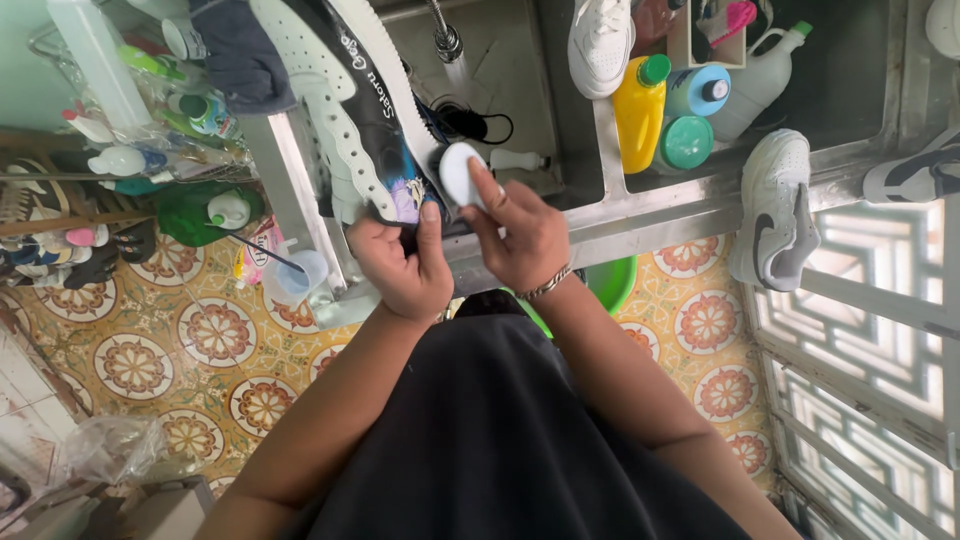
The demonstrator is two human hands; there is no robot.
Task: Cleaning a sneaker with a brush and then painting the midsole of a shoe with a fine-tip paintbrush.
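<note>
— What are the two hands doing at the steel sink (520, 90)?

— The left hand (405, 265) has its grip pinched on the toe end of a black-and-white sneaker (345, 110), thumb on top, fingers curled under. The shoe lies across the sink's left rim, sole side up, its heel pointing away from the person.

— And the other?

— The right hand (520, 235) has its grip closed around a round white brush (459, 172), forefinger stretched along the brush's back. The brush sits against the sneaker's toe, just over the sink's near edge.

— Is water running?

— A thin stream falls from the tap (443, 40) into the sink, beyond the sneaker. A black cord or lace (470, 122) lies in the basin below it.

— What else is around the sink?

— On the divider to the right of the basin stand a yellow bottle (640, 110) with a green cap, a teal-lidded jar (686, 142) and a white jug (755, 80). A white sneaker (600, 40) rests on the far part of that divider. Another white sneaker (778, 205) hangs over the sink's front rim, further right. A green basin (610, 282) peeks out on the floor under the sink's near edge.

— And to the left of the sink?

— A cluttered rack of bottles (130, 130), and below it the patterned floor tiles (215, 335).
</note>
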